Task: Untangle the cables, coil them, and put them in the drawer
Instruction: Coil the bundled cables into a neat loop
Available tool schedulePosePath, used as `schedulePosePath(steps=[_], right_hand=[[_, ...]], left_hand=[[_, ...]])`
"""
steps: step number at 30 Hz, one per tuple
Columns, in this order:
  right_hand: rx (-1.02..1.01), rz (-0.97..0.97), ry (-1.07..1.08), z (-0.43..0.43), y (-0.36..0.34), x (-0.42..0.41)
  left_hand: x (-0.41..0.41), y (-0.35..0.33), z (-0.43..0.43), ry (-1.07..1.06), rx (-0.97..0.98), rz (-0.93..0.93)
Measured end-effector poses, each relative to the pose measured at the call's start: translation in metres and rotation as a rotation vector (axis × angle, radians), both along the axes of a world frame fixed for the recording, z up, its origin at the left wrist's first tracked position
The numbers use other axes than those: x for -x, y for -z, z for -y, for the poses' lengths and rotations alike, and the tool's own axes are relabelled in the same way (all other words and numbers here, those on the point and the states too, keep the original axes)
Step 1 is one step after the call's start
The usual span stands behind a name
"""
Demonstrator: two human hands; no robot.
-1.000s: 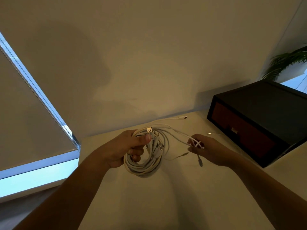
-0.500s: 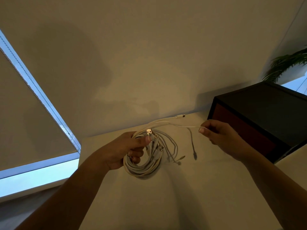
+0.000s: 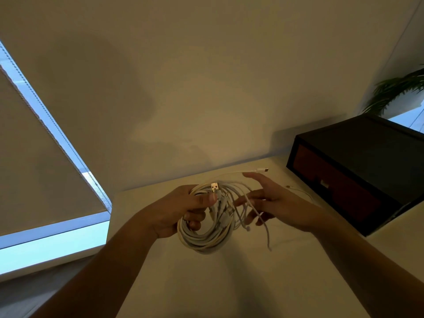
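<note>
A bundle of white cables (image 3: 206, 235) is coiled in a loop above the pale table. My left hand (image 3: 183, 207) grips the top of the coil, thumb pressed just below a USB plug (image 3: 214, 186). My right hand (image 3: 273, 203) is right beside the coil with its fingers spread and straight, touching loose strands; one thin strand (image 3: 263, 226) hangs down across its fingers. A long cable end with a plug (image 3: 261, 169) lies on the table behind the hands. The dark drawer unit (image 3: 358, 175) with a reddish drawer front stands to the right, drawer closed.
A wall rises behind the table (image 3: 229, 283). A window with a roller blind (image 3: 34, 157) is on the left, past the table's left edge. A plant (image 3: 397, 88) shows at the far right. Another thin cable end (image 3: 298, 190) lies near the drawer unit.
My right hand let go of the strand it had pulled toward the drawer unit, came back left to the coil and spread its fingers. My left hand kept its grip.
</note>
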State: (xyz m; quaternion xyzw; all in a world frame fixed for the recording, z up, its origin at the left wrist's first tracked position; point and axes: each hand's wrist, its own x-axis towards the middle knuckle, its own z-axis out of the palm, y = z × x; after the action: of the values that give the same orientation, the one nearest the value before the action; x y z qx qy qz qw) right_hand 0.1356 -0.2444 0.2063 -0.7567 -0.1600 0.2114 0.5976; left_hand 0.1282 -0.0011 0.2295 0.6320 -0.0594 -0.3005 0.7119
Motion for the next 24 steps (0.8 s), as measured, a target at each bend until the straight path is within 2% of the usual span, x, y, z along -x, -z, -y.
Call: schedulePosePath(steps=[2,6,9,11,16,19,22,24], right_hand=[[-0.023,0.041,0.024,-0.003,0.005,-0.002],[0.231,0.268,0.155,-0.008,0.011,-0.008],[0.275,0.450,0.320,-0.006,0.009,-0.012],[0.300,0.540,0.351,0.002,0.007,-0.014],[0.301,0.456,0.295,0.014,-0.003,-0.001],[0.235,0.267,0.173,0.018,-0.008,0.008],[0.323,0.156,0.021,0.016,-0.012,0.013],[0.359,0.108,0.005,0.011,-0.007,0.013]], left_hand=[[0.000,0.001,0.001,-0.010,-0.004,-0.007],[0.000,0.003,0.001,-0.023,-0.028,-0.015],[0.000,0.005,0.002,-0.034,-0.067,0.002],[0.000,0.006,0.002,-0.063,-0.092,0.013],[-0.003,0.006,0.002,-0.138,-0.115,0.030],[-0.005,0.005,0.000,-0.167,-0.096,0.026],[-0.005,0.005,0.001,-0.165,-0.091,0.028],[-0.004,0.004,0.003,-0.147,-0.097,0.033]])
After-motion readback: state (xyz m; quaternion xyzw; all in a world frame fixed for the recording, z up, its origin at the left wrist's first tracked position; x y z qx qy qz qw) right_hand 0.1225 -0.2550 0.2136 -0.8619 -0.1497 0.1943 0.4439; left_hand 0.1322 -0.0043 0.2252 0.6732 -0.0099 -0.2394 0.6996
